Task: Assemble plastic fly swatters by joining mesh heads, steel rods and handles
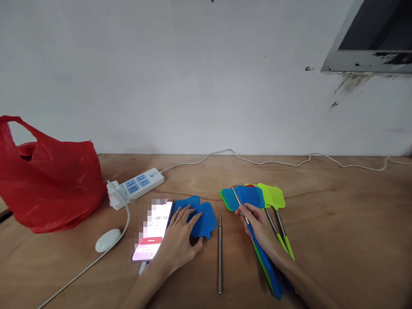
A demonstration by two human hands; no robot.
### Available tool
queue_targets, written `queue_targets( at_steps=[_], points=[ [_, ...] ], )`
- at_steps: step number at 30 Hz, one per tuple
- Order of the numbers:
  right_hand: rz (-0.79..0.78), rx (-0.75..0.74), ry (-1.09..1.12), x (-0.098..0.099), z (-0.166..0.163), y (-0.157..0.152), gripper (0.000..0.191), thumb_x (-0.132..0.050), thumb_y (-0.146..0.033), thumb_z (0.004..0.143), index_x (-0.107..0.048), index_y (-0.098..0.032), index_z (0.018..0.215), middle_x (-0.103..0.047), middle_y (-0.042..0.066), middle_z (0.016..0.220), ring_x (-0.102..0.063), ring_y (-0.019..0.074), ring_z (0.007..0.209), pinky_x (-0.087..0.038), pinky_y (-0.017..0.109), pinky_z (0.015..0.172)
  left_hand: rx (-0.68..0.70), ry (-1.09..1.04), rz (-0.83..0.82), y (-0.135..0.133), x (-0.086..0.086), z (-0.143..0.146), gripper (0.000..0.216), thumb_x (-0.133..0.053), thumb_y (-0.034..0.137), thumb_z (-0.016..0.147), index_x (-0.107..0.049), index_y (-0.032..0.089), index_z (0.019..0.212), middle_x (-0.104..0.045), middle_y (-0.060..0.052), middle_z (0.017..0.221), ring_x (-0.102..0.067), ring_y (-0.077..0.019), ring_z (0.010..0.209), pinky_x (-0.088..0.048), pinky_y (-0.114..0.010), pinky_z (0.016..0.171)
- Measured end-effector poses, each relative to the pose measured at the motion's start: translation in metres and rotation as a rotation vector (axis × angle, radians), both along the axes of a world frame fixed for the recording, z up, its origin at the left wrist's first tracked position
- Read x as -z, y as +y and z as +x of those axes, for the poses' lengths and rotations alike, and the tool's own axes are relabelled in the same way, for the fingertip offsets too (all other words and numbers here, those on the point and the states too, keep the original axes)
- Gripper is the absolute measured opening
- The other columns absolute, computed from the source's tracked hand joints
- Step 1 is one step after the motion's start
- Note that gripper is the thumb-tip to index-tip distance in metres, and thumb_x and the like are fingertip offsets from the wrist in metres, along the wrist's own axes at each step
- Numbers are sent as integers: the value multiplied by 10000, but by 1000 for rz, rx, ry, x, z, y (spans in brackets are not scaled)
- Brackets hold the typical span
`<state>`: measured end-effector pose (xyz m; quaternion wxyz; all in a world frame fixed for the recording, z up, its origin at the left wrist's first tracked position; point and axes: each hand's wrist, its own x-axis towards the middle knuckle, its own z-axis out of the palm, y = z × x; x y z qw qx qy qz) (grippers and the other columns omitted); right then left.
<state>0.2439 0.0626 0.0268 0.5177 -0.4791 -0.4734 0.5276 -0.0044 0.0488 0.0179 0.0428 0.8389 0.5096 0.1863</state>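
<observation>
My left hand (183, 231) rests with its fingers spread on two blue fly swatter heads (205, 219), which lie partly overlapped on the table. My right hand (259, 225) is closed around a fly swatter handle, a thin silver rod with a blue grip (262, 253). Its bare upper end crosses the pile of assembled fly swatters under that hand. A blue head (249, 196) and a yellow-green head (273, 196) show in the pile, with green grips (287, 246) below. Between my hands lies a loose silver rod (220, 255).
Left of my left hand lies a lit phone (154, 231) showing a timer. A white power strip (141, 184), a white oval device (108, 240) and a red plastic bag (54, 184) are farther left. A white cable (267, 162) runs along the wall.
</observation>
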Motion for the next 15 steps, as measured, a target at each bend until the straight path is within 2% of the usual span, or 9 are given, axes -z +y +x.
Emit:
queue_targets(
  at_steps=[3, 7, 11, 15],
  points=[
    [4, -3, -10, 0, 0, 0, 440, -662, -611, 810, -646, -186, 700, -393, -73, 531, -314, 72, 421, -210, 215, 382, -1, -5, -5, 0, 1, 0, 564, -674, 332, 776, -595, 163, 1308, -567, -190, 1383, -505, -419, 1303, -406, -642, 1071],
    [12, -7, -17, 1, 0, 0, 437, -656, -597, 825, -643, -176, 708, -395, -73, 535, -322, 65, 425, -221, 206, 386, -2, -47, -33, 0, 3, -3, 563, -693, 348, 779, -582, 186, 1307, -488, -192, 1472, -427, -428, 1374, -384, -640, 1090],
    [7, -12, -19, 3, 1, 0, 431, -652, -597, 830, -649, -176, 738, -400, -73, 539, -319, 64, 424, -220, 204, 384, -41, -99, -68, 2, 4, -4, 582, -752, 402, 745, -594, 187, 1262, -585, -181, 1340, -522, -435, 1268, -437, -630, 1035],
    [-27, -21, -4, 1, 1, 0, 430, -669, -599, 814, -654, -175, 746, -402, -76, 530, -316, 61, 414, -210, 199, 376, -76, -128, -68, 2, -2, -2, 629, -776, 445, 736, -558, 192, 1269, -583, -162, 1284, -583, -401, 1166, -509, -568, 945]
  ],
)
